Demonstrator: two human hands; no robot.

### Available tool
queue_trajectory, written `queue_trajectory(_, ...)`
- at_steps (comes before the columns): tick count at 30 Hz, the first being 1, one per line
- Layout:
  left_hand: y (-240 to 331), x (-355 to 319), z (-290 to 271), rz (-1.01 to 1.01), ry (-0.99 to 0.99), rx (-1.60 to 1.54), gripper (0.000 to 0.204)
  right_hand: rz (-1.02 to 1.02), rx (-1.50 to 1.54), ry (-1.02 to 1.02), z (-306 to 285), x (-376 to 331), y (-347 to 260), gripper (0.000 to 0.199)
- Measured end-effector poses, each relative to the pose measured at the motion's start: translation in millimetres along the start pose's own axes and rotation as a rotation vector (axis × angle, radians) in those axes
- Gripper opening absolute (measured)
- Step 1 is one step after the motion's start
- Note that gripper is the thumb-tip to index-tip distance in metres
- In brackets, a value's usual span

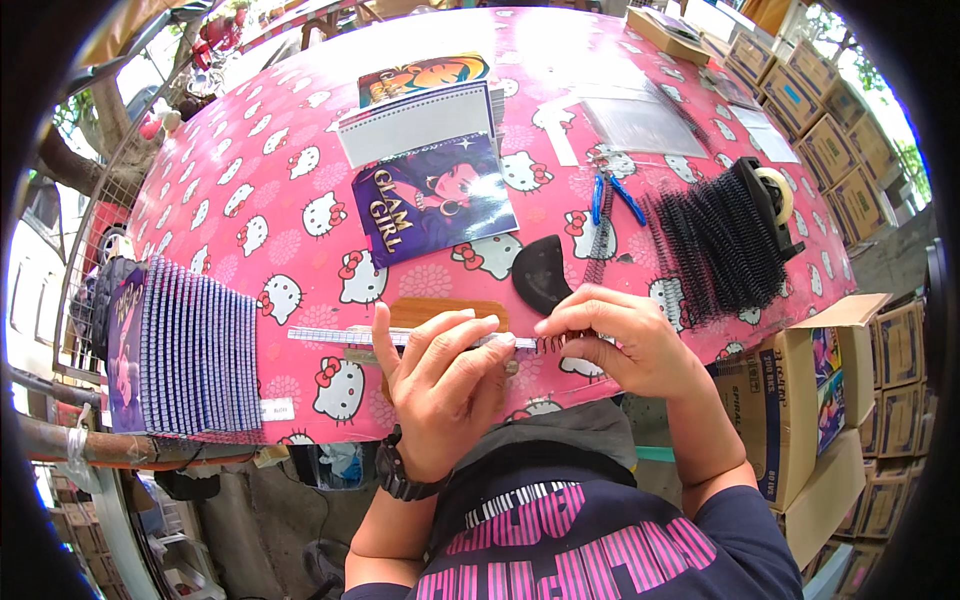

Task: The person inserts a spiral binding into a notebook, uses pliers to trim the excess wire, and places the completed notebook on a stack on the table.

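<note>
A notebook stands on edge at the table's near side, its white punched edge facing up. My left hand holds it, fingers over the top edge and one finger raised. At its right end my right hand pinches a dark spiral binding coil; how far the coil runs into the holes is hidden by the fingers. A brown wooden board lies just behind the notebook. Beyond my right hand sits a black rounded pad. A loose spiral coil lies past it.
Punched notebooks form a fanned stack at left. More purple-covered notebooks lie ahead. Blue-handled pliers rest near a heap of black spiral coils and a tape dispenser. An open carton stands at right, by stacked cartons.
</note>
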State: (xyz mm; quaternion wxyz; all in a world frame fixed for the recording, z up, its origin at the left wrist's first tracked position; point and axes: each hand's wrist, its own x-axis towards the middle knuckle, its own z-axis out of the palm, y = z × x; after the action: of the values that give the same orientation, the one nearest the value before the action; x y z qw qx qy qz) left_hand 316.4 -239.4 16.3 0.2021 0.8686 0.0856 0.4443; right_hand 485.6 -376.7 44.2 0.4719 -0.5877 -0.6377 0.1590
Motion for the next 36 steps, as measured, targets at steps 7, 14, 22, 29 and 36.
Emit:
queue_trajectory(7, 13, 3, -10, -0.008, -0.234, 0.046, 0.027, 0.164, 0.073, -0.084, 1, 5, -16, 0.052)
queue_trajectory(14, 23, 13, -8, -0.067, -0.199, 0.071, 0.019, 0.375, -0.213, 0.25, -41, 17, 95, 0.034)
queue_trajectory(22, 16, 11, -10, -0.056, -0.212, 0.093, 0.025, 0.311, -0.606, -0.301, -5, 21, 106, 0.09)
queue_trajectory(29, 9, 6, -7, -0.041, -0.173, 0.06, 0.012, 0.445, -0.405, -0.066, -16, 25, 95, 0.071)
queue_trajectory(36, 6, 8, -9, -0.044, -0.186, 0.059, 0.015, 0.236, 0.06, 0.162, 3, 8, 107, 0.037)
